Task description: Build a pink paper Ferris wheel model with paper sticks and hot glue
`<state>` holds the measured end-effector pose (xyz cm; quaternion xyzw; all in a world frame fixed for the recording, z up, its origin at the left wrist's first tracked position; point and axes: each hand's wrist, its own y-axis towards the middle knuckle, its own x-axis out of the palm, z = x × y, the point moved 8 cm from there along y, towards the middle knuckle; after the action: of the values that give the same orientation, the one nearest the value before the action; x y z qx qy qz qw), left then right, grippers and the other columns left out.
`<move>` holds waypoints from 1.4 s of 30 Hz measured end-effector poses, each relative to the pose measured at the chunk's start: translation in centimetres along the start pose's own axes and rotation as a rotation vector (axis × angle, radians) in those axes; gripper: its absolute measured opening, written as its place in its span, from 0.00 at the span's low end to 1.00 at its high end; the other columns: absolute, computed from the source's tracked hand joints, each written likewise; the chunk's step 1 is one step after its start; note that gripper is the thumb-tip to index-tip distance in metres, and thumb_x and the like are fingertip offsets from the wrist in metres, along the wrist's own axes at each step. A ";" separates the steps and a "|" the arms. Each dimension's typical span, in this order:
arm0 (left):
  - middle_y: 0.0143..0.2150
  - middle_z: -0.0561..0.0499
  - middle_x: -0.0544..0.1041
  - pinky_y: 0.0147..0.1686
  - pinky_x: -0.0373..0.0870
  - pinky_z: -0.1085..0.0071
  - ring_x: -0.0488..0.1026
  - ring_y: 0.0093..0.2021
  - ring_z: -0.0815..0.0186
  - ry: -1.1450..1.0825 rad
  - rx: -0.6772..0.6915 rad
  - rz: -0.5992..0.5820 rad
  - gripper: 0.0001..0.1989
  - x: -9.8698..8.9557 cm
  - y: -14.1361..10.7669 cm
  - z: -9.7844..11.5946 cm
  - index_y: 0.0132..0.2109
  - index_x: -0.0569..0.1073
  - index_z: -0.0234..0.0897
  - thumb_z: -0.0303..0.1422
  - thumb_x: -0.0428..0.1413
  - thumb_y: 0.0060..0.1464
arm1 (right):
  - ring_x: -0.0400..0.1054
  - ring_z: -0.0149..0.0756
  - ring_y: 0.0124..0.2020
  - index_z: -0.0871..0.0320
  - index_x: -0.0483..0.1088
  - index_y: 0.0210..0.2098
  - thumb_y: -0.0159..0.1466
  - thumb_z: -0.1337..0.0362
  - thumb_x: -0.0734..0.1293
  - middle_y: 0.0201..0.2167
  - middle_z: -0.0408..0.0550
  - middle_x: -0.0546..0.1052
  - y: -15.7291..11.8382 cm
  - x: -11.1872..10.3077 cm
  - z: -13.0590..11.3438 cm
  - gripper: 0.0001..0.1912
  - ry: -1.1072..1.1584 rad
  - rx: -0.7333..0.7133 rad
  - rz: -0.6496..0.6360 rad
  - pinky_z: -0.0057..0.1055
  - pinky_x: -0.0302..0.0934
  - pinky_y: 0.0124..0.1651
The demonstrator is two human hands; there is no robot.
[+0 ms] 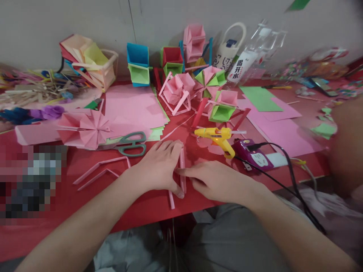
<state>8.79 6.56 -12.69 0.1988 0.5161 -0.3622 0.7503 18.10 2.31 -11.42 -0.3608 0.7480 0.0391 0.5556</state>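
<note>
My left hand [160,166] lies over a folded pink paper strip [182,166] on the red table, its fingertips at the far end and its thumb at the near end, holding the strip there. From the right, my right hand [211,181] reaches the same strip; the index finger crosses it and the other fingers are curled beside it. The thumb of that hand is hidden. A narrow pink piece [171,199] sticks out below my left palm. Left of my left hand lies a bent pink paper frame [104,161], and green-handled scissors [132,144] rest above it.
A yellow glue gun [217,135] and a purple power strip [252,155] with black cables lie to the right. Folded paper lanterns [177,90] and pink sheets [130,107] fill the back. Plastic bottles [244,62] stand by the wall. Another person's arm [347,147] is at right.
</note>
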 end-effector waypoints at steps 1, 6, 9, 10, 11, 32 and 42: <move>0.68 0.31 0.62 0.65 0.56 0.51 0.59 0.68 0.40 0.003 -0.001 0.000 0.57 0.0 0.0 0.0 0.64 0.57 0.33 0.58 0.68 0.32 | 0.77 0.45 0.43 0.50 0.71 0.63 0.66 0.69 0.60 0.47 0.53 0.83 -0.1 0.0 0.1 0.27 0.000 0.003 -0.002 0.37 0.64 0.43; 0.68 0.30 0.62 0.65 0.56 0.51 0.60 0.68 0.40 0.010 -0.007 -0.008 0.58 0.0 0.0 0.0 0.64 0.57 0.31 0.58 0.68 0.33 | 0.77 0.44 0.46 0.51 0.70 0.64 0.67 0.69 0.60 0.51 0.51 0.82 -0.3 -0.4 0.4 0.26 0.024 0.014 0.007 0.38 0.65 0.48; 0.68 0.30 0.62 0.65 0.56 0.50 0.59 0.68 0.40 0.014 -0.003 -0.008 0.58 -0.1 -0.1 0.0 0.65 0.57 0.31 0.58 0.68 0.33 | 0.77 0.46 0.47 0.50 0.71 0.63 0.68 0.68 0.60 0.51 0.50 0.82 -0.4 -0.5 0.4 0.25 0.035 0.013 0.020 0.39 0.66 0.49; 0.68 0.30 0.62 0.65 0.56 0.50 0.59 0.68 0.40 0.016 -0.003 -0.008 0.58 -0.1 -0.1 0.0 0.65 0.57 0.31 0.58 0.67 0.33 | 0.77 0.46 0.47 0.50 0.72 0.62 0.68 0.68 0.61 0.51 0.50 0.82 -0.4 -0.5 0.5 0.25 0.037 0.013 0.018 0.40 0.66 0.49; 0.69 0.30 0.62 0.65 0.56 0.50 0.59 0.68 0.40 0.018 -0.004 -0.009 0.58 -0.1 -0.1 0.0 0.65 0.57 0.31 0.58 0.67 0.34 | 0.77 0.46 0.47 0.49 0.72 0.61 0.67 0.68 0.61 0.51 0.50 0.82 -0.4 -0.4 0.5 0.24 0.039 0.014 0.013 0.40 0.66 0.49; 0.70 0.31 0.60 0.65 0.57 0.50 0.57 0.70 0.41 0.017 0.014 -0.022 0.63 -0.6 0.1 0.1 0.67 0.56 0.31 0.56 0.71 0.29 | 0.77 0.45 0.48 0.46 0.70 0.63 0.69 0.62 0.63 0.52 0.49 0.81 -1.3 -0.1 2.1 0.24 0.157 -0.003 -0.062 0.38 0.66 0.48; 0.68 0.32 0.64 0.65 0.57 0.53 0.60 0.69 0.43 0.030 0.054 -0.008 0.59 -0.8 0.2 0.9 0.65 0.60 0.29 0.56 0.72 0.32 | 0.76 0.47 0.50 0.48 0.67 0.66 0.69 0.59 0.62 0.56 0.50 0.79 -1.6 -0.1 2.5 0.26 0.191 0.043 -0.132 0.40 0.66 0.51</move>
<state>9.37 6.40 -11.63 0.2222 0.5180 -0.3758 0.7356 21.04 2.34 -11.78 -0.3993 0.7729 -0.0483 0.4907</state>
